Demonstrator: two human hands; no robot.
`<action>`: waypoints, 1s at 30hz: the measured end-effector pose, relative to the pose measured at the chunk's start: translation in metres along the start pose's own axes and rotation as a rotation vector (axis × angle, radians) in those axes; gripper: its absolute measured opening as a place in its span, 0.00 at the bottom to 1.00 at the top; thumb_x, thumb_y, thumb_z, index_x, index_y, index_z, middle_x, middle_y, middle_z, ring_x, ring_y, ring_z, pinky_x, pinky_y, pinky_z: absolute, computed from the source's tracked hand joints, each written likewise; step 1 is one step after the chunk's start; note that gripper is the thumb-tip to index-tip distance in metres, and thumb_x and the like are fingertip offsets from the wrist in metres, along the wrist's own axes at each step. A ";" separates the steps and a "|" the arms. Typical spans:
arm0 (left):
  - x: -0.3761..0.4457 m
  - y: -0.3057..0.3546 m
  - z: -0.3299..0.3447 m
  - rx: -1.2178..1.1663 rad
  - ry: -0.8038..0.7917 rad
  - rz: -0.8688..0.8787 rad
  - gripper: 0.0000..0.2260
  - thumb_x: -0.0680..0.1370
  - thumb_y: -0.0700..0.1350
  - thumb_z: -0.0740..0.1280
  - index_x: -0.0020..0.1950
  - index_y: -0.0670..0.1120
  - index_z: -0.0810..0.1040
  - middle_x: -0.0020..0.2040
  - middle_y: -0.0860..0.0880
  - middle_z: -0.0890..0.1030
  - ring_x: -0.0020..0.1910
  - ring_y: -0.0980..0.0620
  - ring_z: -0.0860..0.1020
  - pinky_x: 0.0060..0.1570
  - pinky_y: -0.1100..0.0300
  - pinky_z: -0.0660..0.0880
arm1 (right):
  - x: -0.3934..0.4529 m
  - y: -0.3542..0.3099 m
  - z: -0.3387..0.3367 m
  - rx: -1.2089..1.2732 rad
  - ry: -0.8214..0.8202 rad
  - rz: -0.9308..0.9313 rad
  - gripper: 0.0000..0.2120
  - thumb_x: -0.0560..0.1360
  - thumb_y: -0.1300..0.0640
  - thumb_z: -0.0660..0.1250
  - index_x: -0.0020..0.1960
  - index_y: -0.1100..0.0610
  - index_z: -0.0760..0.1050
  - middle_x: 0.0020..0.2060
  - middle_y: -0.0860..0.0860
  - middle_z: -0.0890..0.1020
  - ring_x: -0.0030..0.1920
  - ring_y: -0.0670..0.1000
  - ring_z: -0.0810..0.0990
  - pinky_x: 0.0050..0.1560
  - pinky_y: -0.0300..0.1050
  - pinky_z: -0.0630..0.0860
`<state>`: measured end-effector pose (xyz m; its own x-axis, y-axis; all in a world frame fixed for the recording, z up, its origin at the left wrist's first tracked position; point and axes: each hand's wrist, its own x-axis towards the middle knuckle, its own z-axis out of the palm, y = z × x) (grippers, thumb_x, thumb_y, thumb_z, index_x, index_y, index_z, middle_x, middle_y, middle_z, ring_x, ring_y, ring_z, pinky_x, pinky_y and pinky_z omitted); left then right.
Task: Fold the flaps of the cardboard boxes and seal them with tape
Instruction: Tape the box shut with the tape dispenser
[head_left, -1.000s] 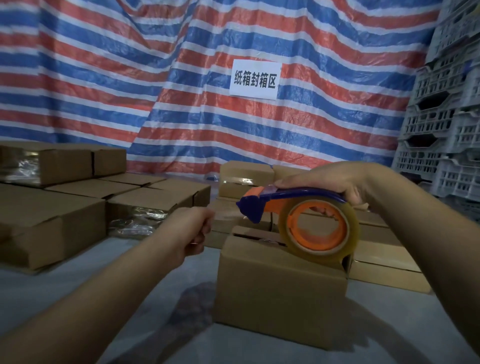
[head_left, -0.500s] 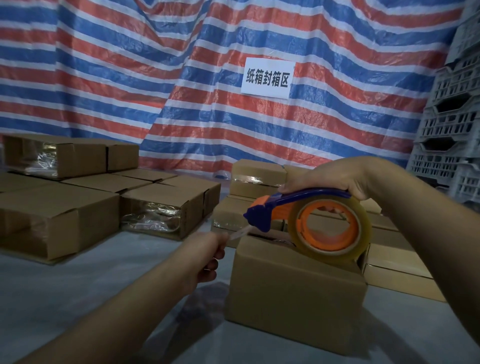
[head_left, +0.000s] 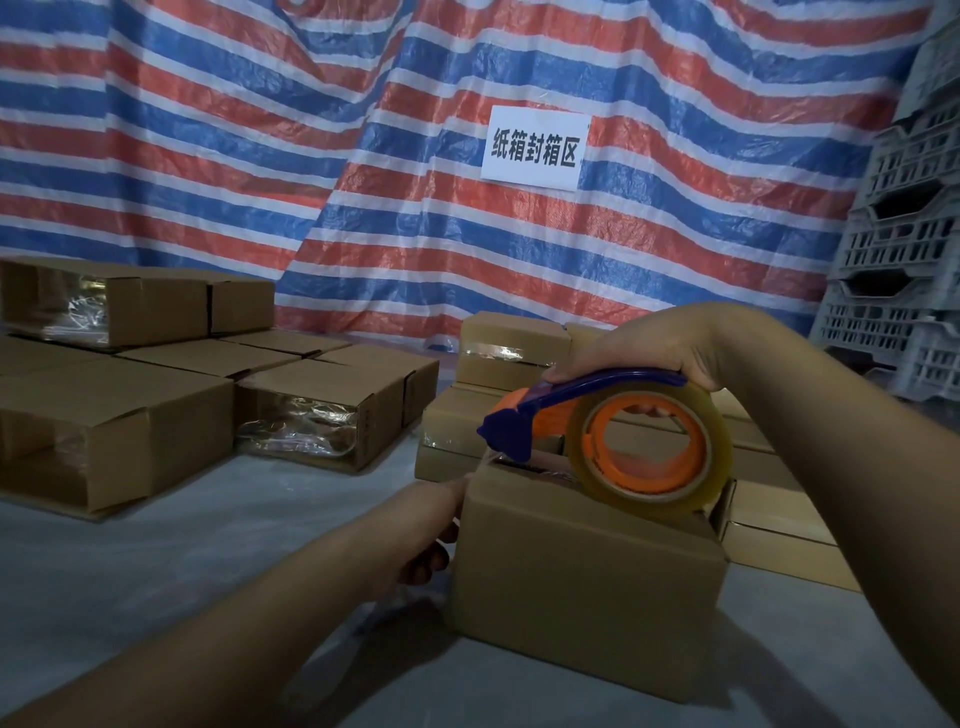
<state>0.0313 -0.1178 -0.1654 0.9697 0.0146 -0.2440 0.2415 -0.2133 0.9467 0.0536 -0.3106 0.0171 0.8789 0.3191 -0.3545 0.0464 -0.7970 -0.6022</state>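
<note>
Dispenser (head_left: 613, 436) in right hand (head_left: 649, 348) atop box (head_left: 587, 571)

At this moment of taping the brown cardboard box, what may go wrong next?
1. The left hand presses only the left wall of the brown cardboard box, so the box may slide when tape is pulled.
2. The blue and orange tape dispenser in the right hand sits near the front edge; the tape may land off the seam.
3. The dispenser's cutter end is close to the left fingers and might nick them.
</note>
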 end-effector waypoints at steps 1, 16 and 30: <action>0.000 0.001 -0.001 0.021 -0.010 0.000 0.15 0.82 0.55 0.57 0.48 0.46 0.76 0.44 0.45 0.75 0.29 0.53 0.70 0.27 0.63 0.66 | 0.000 0.000 0.000 0.006 -0.001 -0.001 0.19 0.77 0.45 0.69 0.58 0.60 0.75 0.33 0.53 0.84 0.27 0.46 0.81 0.26 0.36 0.75; -0.012 0.035 -0.004 -0.026 -0.030 0.149 0.10 0.79 0.52 0.65 0.40 0.50 0.73 0.27 0.53 0.69 0.23 0.57 0.63 0.23 0.66 0.58 | 0.006 0.005 -0.006 -0.003 -0.031 -0.007 0.23 0.73 0.43 0.71 0.57 0.60 0.77 0.36 0.53 0.84 0.32 0.47 0.82 0.34 0.38 0.78; -0.015 0.041 -0.005 0.196 0.029 0.187 0.15 0.79 0.58 0.64 0.52 0.48 0.79 0.40 0.48 0.72 0.34 0.54 0.67 0.29 0.63 0.62 | -0.011 0.021 -0.030 -0.086 -0.061 0.078 0.24 0.69 0.37 0.72 0.49 0.59 0.79 0.34 0.51 0.82 0.32 0.47 0.80 0.35 0.39 0.78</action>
<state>0.0273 -0.1218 -0.1217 0.9981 -0.0153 -0.0596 0.0485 -0.4002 0.9152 0.0592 -0.3457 0.0297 0.8513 0.2824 -0.4422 0.0215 -0.8609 -0.5084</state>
